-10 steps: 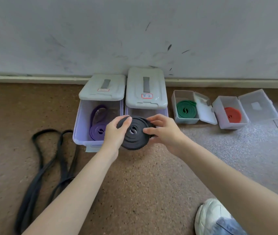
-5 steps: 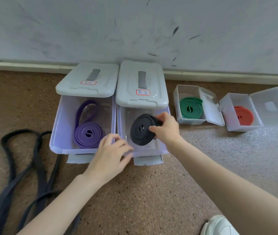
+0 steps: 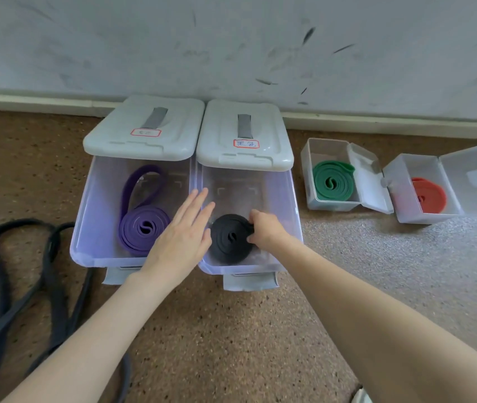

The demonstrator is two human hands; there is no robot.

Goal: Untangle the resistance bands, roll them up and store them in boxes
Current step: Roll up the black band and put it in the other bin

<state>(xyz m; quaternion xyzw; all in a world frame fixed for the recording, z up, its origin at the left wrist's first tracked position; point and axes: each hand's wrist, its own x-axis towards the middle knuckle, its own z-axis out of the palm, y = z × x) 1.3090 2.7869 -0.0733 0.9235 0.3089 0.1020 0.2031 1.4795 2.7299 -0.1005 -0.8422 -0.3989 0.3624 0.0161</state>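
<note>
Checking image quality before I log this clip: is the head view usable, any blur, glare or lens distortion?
Head view: soft, even light, no hard shadows or glare; the clear box is a little hazy. Wide-angle bending shows in the curved skirting board and stretched forearms. Focus is fair: the black roll under the right hand and the open left hand read clearly, though lid labels are not legible.

Scuffed pale wall (image 3: 231, 39), cream baseboard (image 3: 28, 100), speckled brown floor (image 3: 217, 344)

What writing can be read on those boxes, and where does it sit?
Left lid label: red-bordered sticker, handwriting too faint to read.
Right lid label: red-bordered sticker, two handwritten characters, too blurred to read.
Small clear boxes, bands: no text visible.
</note>
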